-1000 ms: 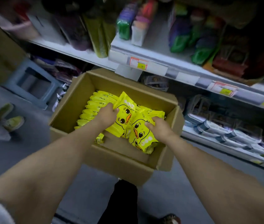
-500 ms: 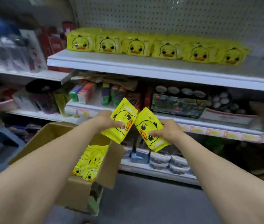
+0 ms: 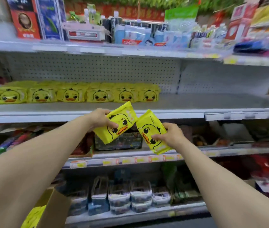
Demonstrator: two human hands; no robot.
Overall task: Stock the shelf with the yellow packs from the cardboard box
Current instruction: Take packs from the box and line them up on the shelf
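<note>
My left hand grips a yellow duck-face pack by its left side, tilted, just below the front edge of the white shelf. Beside it, my right hand pinches a second yellow pack from the right. A row of several yellow packs stands along the left half of that shelf. The cardboard box shows at the bottom left, with yellow packs inside it.
The shelf's right half, in front of the pegboard back wall, is bare. The upper shelf holds toothpaste and boxed goods. Lower shelves carry mixed goods and small plastic tubs.
Both hands lifted a pack each out of the box and raised them to just under the duck-pack shelf. The view tilted up from the box to the shelves.
</note>
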